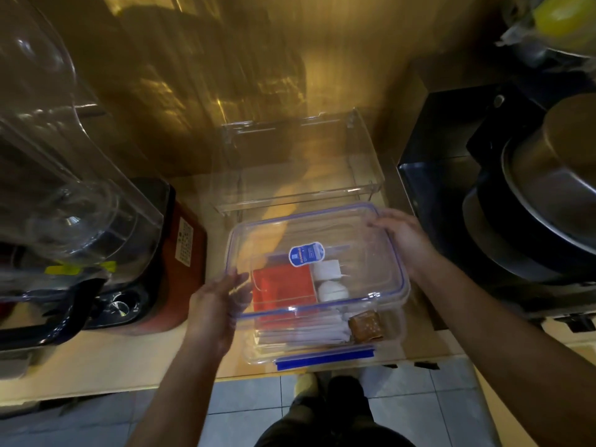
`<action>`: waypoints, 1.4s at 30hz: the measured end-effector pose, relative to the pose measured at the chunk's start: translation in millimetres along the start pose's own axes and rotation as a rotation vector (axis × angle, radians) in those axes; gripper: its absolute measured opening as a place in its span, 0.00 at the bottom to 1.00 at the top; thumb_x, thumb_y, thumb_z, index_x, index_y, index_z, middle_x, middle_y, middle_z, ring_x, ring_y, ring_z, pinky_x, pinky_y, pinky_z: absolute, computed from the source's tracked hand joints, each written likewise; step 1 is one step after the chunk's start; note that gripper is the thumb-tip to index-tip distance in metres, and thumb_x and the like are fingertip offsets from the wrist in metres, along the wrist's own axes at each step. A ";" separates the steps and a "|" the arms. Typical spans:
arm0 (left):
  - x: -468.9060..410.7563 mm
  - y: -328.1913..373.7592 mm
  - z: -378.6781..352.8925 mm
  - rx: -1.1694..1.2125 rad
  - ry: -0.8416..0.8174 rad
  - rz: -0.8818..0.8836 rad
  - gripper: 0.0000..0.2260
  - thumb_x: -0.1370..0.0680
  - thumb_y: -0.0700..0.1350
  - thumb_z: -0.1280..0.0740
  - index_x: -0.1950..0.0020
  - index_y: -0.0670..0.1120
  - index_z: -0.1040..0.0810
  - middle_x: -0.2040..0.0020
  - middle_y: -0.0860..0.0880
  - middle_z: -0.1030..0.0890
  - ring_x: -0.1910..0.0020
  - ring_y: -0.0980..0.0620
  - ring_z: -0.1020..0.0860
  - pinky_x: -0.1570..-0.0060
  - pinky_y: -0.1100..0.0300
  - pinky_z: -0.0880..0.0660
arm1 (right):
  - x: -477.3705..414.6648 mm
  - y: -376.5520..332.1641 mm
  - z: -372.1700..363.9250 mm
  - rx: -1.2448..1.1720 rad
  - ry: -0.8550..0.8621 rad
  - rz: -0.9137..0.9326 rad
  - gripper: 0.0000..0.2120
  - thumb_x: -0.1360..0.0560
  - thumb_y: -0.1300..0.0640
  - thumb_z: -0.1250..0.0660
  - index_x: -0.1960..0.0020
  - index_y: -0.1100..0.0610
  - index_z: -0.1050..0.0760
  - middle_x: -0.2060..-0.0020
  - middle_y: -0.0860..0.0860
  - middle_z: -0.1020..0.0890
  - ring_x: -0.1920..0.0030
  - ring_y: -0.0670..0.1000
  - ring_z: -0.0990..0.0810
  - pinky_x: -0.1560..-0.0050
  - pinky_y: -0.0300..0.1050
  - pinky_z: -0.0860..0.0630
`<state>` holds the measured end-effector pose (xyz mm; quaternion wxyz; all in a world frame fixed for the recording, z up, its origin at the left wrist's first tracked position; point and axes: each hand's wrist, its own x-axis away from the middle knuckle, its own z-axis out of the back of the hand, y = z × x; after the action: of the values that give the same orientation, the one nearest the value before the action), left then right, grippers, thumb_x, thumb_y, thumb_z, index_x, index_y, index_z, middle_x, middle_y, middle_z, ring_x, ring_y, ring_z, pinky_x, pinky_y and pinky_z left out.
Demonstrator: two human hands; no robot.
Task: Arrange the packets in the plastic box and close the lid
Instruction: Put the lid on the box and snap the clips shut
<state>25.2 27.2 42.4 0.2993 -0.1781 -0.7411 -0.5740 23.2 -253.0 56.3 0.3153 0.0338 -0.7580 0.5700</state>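
Observation:
A clear plastic box (392,330) with a blue front clip (324,359) stands at the counter's front edge. Inside lie red packets (280,291), white packets (303,332), small white items (330,280) and a brown packet (366,324). The clear lid (351,227), blue-rimmed with a blue sticker (306,254), hovers tilted over the box, its near edge resting across the middle. My left hand (214,309) grips the lid's left edge. My right hand (403,237) holds its far right corner.
An empty clear bin (364,156) stands just behind the box. A red appliance (180,269) and clear blender jars (64,188) crowd the left. Stacked metal pots (548,195) and a black unit fill the right. Tiled floor lies below the counter edge.

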 end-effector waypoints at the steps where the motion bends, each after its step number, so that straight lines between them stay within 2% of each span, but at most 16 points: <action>1: 6.4 -6.8 0.7 -0.048 0.044 -0.053 0.08 0.22 0.43 0.36 0.52 0.38 0.22 0.65 0.45 0.19 0.75 0.57 0.21 0.76 0.67 0.25 | 3.0 2.0 -1.5 0.094 0.025 0.039 0.12 0.27 0.66 0.34 0.43 0.65 0.24 0.52 0.60 0.19 0.54 0.58 0.19 0.48 0.55 0.22; 5: 27.4 -28.9 -0.1 -0.260 0.128 -0.319 0.04 0.24 0.46 0.34 0.50 0.53 0.21 0.53 0.48 0.19 0.53 0.50 0.20 0.53 0.53 0.23 | 15.7 10.0 -2.9 0.290 0.023 0.129 0.16 0.26 0.62 0.32 0.39 0.58 0.25 0.45 0.60 0.19 0.45 0.59 0.20 0.42 0.58 0.24; 8: 30.6 -35.9 0.0 -0.361 0.079 -0.385 0.10 0.23 0.47 0.34 0.56 0.65 0.23 0.51 0.53 0.19 0.49 0.54 0.20 0.52 0.51 0.22 | 22.1 16.8 2.8 0.311 0.014 0.142 0.15 0.26 0.63 0.33 0.40 0.56 0.25 0.49 0.57 0.18 0.49 0.57 0.19 0.48 0.53 0.22; 11: 25.0 -41.2 4.3 -0.488 0.076 -0.360 0.06 0.22 0.50 0.36 0.47 0.60 0.26 0.40 0.46 0.24 0.36 0.45 0.28 0.40 0.40 0.27 | 25.3 26.6 10.1 0.288 -0.007 0.119 0.13 0.26 0.63 0.33 0.44 0.52 0.24 0.55 0.51 0.18 0.57 0.50 0.19 0.57 0.44 0.21; 14: 17.4 -48.9 9.1 -0.500 0.089 -0.290 0.18 0.23 0.51 0.36 0.34 0.49 0.30 0.32 0.45 0.28 0.30 0.44 0.34 0.35 0.38 0.32 | 26.4 36.0 13.1 0.301 0.006 0.085 0.10 0.26 0.61 0.32 0.53 0.45 0.24 0.57 0.49 0.18 0.59 0.48 0.19 0.63 0.41 0.21; 16: 15.4 -52.1 9.1 -0.432 0.101 -0.257 0.18 0.23 0.50 0.35 0.34 0.49 0.29 0.33 0.46 0.27 0.33 0.48 0.30 0.38 0.43 0.28 | 26.3 42.6 14.3 0.315 0.011 0.062 0.10 0.26 0.60 0.33 0.52 0.45 0.24 0.56 0.49 0.18 0.59 0.47 0.19 0.66 0.39 0.22; 18: 16.1 -54.4 7.6 -0.370 0.078 -0.266 0.08 0.22 0.46 0.36 0.46 0.57 0.24 0.46 0.53 0.20 0.49 0.60 0.21 0.55 0.59 0.22 | 26.6 48.6 14.9 0.308 -0.006 0.033 0.10 0.25 0.59 0.34 0.47 0.47 0.25 0.55 0.49 0.19 0.58 0.47 0.18 0.67 0.39 0.22; 20: 16.6 -56.3 7.7 -0.385 0.047 -0.299 0.09 0.22 0.45 0.36 0.52 0.61 0.24 0.55 0.59 0.19 0.59 0.66 0.19 0.67 0.71 0.25 | 26.1 51.7 15.0 0.301 -0.010 0.024 0.10 0.24 0.59 0.35 0.46 0.46 0.26 0.55 0.49 0.19 0.61 0.45 0.18 0.70 0.37 0.22; 22: 16.6 -58.4 9.3 -0.370 0.021 -0.308 0.09 0.22 0.46 0.36 0.47 0.60 0.24 0.54 0.59 0.18 0.58 0.66 0.19 0.66 0.71 0.24 | 24.1 52.6 13.9 0.317 -0.005 0.014 0.14 0.24 0.59 0.36 0.40 0.48 0.28 0.45 0.54 0.20 0.55 0.48 0.18 0.63 0.42 0.19; 25: 12.6 -57.8 11.9 -0.342 0.019 -0.315 0.10 0.23 0.45 0.35 0.46 0.60 0.23 0.55 0.59 0.17 0.56 0.64 0.18 0.65 0.69 0.23 | 17.9 51.8 12.6 0.341 0.051 -0.034 0.32 0.24 0.57 0.34 0.25 0.50 0.45 0.30 0.55 0.33 0.36 0.58 0.27 0.41 0.57 0.25; 26: 10.5 -56.0 11.6 -0.334 0.018 -0.314 0.10 0.23 0.44 0.35 0.47 0.60 0.23 0.56 0.59 0.16 0.55 0.63 0.18 0.64 0.69 0.23 | 15.5 51.3 12.3 0.342 0.062 -0.040 0.33 0.25 0.56 0.34 0.25 0.49 0.46 0.30 0.55 0.33 0.37 0.58 0.26 0.43 0.57 0.24; 29: 3.1 -48.1 6.1 -0.315 0.030 -0.316 0.11 0.23 0.42 0.34 0.48 0.58 0.21 0.54 0.56 0.16 0.55 0.61 0.18 0.58 0.65 0.22 | 7.0 46.8 6.9 0.370 0.031 -0.001 0.23 0.25 0.54 0.34 0.32 0.48 0.34 0.40 0.55 0.23 0.48 0.55 0.20 0.53 0.53 0.20; 32: -9.8 -38.9 -3.8 -0.264 0.088 -0.314 0.13 0.23 0.41 0.35 0.40 0.50 0.23 0.52 0.54 0.18 0.59 0.63 0.19 0.64 0.71 0.25 | -6.1 40.3 -2.7 0.472 0.051 0.051 0.18 0.25 0.52 0.34 0.36 0.48 0.29 0.46 0.54 0.19 0.49 0.56 0.19 0.47 0.58 0.21; 36: -22.6 -26.9 -14.9 -0.282 0.125 -0.297 0.14 0.23 0.42 0.35 0.37 0.48 0.25 0.50 0.49 0.19 0.58 0.62 0.23 0.59 0.63 0.26 | -21.7 28.5 -10.3 0.518 0.016 0.077 0.16 0.24 0.55 0.36 0.37 0.51 0.29 0.46 0.54 0.20 0.47 0.55 0.20 0.44 0.57 0.22; 39: -26.3 -17.8 -18.3 -0.281 0.145 -0.312 0.14 0.23 0.43 0.34 0.38 0.51 0.25 0.56 0.55 0.20 0.61 0.65 0.24 0.66 0.68 0.29 | -24.7 22.1 -12.0 0.463 -0.005 0.068 0.15 0.23 0.58 0.36 0.37 0.54 0.28 0.45 0.56 0.20 0.46 0.57 0.20 0.46 0.55 0.22; 42: -22.6 -12.0 -13.6 -0.300 0.136 -0.349 0.13 0.23 0.43 0.34 0.41 0.56 0.24 0.59 0.62 0.22 0.60 0.66 0.24 0.64 0.68 0.30 | -19.8 19.5 -12.8 0.376 -0.002 0.105 0.15 0.23 0.60 0.36 0.36 0.56 0.28 0.44 0.57 0.20 0.46 0.57 0.19 0.48 0.52 0.22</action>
<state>38.3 12.7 21.0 0.2152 -0.0509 -0.6451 -0.7314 36.6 -241.0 31.6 0.2723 0.0530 -0.6395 0.7170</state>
